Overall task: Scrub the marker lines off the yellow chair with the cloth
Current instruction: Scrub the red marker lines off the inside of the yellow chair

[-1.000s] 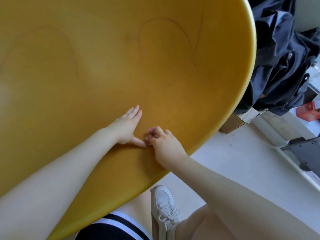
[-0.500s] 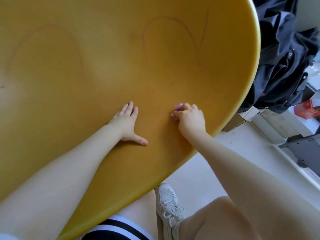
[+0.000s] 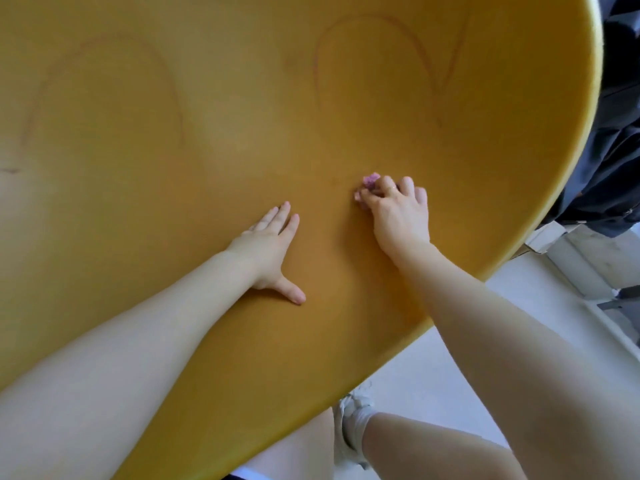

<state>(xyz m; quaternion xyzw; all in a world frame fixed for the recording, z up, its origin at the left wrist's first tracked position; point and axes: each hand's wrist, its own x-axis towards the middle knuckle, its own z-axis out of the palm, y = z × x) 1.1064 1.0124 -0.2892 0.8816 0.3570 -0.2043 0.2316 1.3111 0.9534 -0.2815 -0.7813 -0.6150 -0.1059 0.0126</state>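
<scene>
A small pink cloth [image 3: 369,183], judged soft and easily bunched, is pinched under the curled fingers of the right hand [image 3: 398,216] against the stiff, smooth yellow chair [image 3: 173,168], which is steadied by the flat, spread left hand [image 3: 268,249]

The yellow chair [image 3: 242,150] looks smooth, matt plastic; the pink cloth [image 3: 370,180] looks crumpled and nubbly.

I see a mustard-yellow chair [image 3: 242,140] filling most of the frame, with faint reddish-brown marker lines [image 3: 429,60] at upper right and paler ones at upper left. Small pink cloth [image 3: 370,181] right of centre. Dark navy fabric [image 3: 616,161] at right edge, white shoe [image 3: 349,424] at bottom.
</scene>
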